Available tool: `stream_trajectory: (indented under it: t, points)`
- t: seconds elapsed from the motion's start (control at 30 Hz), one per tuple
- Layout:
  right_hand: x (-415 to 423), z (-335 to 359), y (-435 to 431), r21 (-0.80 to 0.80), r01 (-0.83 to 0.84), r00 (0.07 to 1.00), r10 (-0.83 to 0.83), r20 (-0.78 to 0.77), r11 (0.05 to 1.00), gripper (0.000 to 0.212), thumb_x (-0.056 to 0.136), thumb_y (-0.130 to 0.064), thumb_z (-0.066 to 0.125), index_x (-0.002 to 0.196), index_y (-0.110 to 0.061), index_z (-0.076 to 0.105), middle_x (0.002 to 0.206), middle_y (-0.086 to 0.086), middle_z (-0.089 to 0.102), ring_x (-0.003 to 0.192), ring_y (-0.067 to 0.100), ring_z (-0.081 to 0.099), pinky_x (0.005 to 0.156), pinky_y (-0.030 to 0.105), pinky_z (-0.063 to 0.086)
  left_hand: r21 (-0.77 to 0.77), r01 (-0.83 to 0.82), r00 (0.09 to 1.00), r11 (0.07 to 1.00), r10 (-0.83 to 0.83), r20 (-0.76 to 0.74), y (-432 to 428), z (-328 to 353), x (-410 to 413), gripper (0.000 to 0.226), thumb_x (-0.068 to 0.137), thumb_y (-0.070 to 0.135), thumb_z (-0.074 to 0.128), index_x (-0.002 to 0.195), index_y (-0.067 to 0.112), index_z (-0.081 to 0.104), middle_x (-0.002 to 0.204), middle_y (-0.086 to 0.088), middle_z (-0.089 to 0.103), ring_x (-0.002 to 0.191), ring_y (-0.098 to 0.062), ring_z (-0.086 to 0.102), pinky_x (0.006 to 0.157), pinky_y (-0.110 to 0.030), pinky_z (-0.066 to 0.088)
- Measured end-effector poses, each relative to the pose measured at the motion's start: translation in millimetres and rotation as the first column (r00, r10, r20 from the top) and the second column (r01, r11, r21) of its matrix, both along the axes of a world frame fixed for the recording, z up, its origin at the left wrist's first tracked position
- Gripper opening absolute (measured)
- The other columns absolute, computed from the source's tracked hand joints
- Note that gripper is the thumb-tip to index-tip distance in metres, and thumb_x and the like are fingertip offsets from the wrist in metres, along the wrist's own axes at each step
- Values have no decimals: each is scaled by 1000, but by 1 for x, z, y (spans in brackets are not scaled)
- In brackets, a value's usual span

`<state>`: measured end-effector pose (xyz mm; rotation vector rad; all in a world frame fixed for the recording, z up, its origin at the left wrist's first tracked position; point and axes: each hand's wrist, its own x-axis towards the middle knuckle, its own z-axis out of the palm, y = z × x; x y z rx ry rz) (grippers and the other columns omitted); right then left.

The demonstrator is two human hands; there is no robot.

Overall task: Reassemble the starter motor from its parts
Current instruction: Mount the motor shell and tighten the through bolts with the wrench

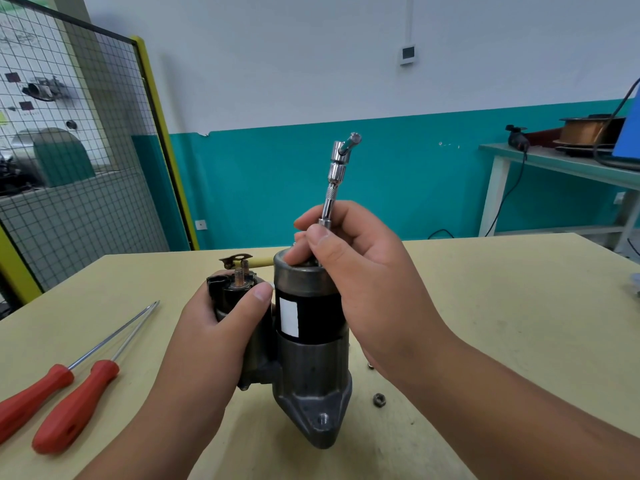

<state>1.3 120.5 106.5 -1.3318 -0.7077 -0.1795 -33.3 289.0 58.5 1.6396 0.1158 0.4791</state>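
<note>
Black-and-grey starter motor (pixel 308 341) stands upright mid-worktop (pixel 485 306), long axis vertical, mounting nose down. Left grip (pixel 221 327) wraps its solenoid (pixel 235 289); right grip (pixel 363 271) pinches chrome socket driver (pixel 337 174) at the motor's top, shaft pointing up.

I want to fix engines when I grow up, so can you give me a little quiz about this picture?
1. True or false: the left hand grips the small black cylinder on the side of the starter motor.
2. What does the right hand hold over the top of the motor? A a hammer, B a shiny socket tool, C a paintbrush.
3. How many red-handled screwdrivers lie on the table?

Key: 1 true; 2 B; 3 two.
</note>
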Motion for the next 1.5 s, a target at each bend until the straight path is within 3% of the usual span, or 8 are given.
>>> stream_trajectory:
  t: [0.3, 0.5, 0.63, 0.8, 0.97, 1.1, 1.3, 1.5]
  points:
    - [0, 0, 0, -8, 2, 1000, -2, -3, 1000, 13, 98, -35, 55, 102, -34, 67, 88, -6, 77, 92, 9, 73, 85, 18, 57, 18, -31, 999, 999, 31, -24, -1, 2, -1, 47, 54, 81, 66, 96, 58, 69, 94, 9, 81, 84, -31, 80, 44, -34, 54]
    - [-1, 0, 0, -11, 7, 1000, -7, 0, 1000, 13, 98, -36, 54, 102, -33, 67, 88, -6, 77, 92, 9, 73, 83, 17, 57, 9, -23, 1000, 1000, 23, -7, -1, 1, 0, 49, 57, 78, 68, 99, 54, 71, 96, 5, 81, 85, -31, 81, 55, -59, 64]
    - [0, 0, 0, -9, 10, 1000, -10, -1, 1000, 13, 99, -35, 54, 103, -33, 67, 89, -6, 77, 92, 9, 72, 84, 17, 56, 10, -22, 1000, 1000, 22, -19, -1, 2, -1, 46, 56, 79, 67, 96, 56, 71, 95, 7, 81, 87, -32, 80, 45, -37, 55]
    - [0, -1, 0, -3, 5, 1000, -5, 1, 1000, 13, 99, -34, 55, 103, -32, 67, 88, -6, 77, 92, 8, 72, 83, 15, 55, -7, -17, 1000, 1000, 17, -4, -1, 0, 0, 48, 58, 76, 70, 98, 49, 73, 97, 3, 81, 89, -33, 80, 57, -63, 64]
    - [0, 0, 0, 7, -1, 1000, 1, -4, 1000, 14, 100, -34, 54, 102, -32, 68, 88, -5, 77, 90, 5, 72, 82, 13, 53, -18, -7, 1000, 1000, 7, -8, 0, -1, 1, 48, 58, 76, 70, 99, 51, 73, 97, 5, 81, 89, -31, 80, 46, -40, 58]
    - [-1, 0, -1, 15, -5, 1000, 6, -26, 1000, 22, 103, -38, 48, 99, -36, 69, 89, -4, 77, 90, 6, 71, 82, 15, 54, -38, 0, 1000, 999, 0, 10, 1, -3, 2, 48, 59, 74, 72, 100, 50, 74, 98, 4, 81, 89, -28, 81, 61, -62, 65]
    - [0, 1, 0, -26, 34, 999, -34, -1, 999, 22, 103, -42, 47, 100, -37, 68, 90, -5, 77, 94, 12, 71, 85, 28, 56, -41, 2, 1000, 999, -2, 3, 3, -5, 4, 48, 59, 75, 73, 100, 50, 74, 100, 5, 81, 92, -28, 81, 67, -63, 66]
    - [0, 2, 0, -29, 40, 999, -39, 36, 999, 15, 100, -41, 54, 99, -34, 67, 88, -7, 76, 93, 7, 71, 83, 13, 54, -37, 5, 1000, 999, -5, 5, 2, -4, 4, 50, 60, 75, 74, 102, 47, 74, 102, 2, 82, 94, -32, 80, 68, -69, 64]
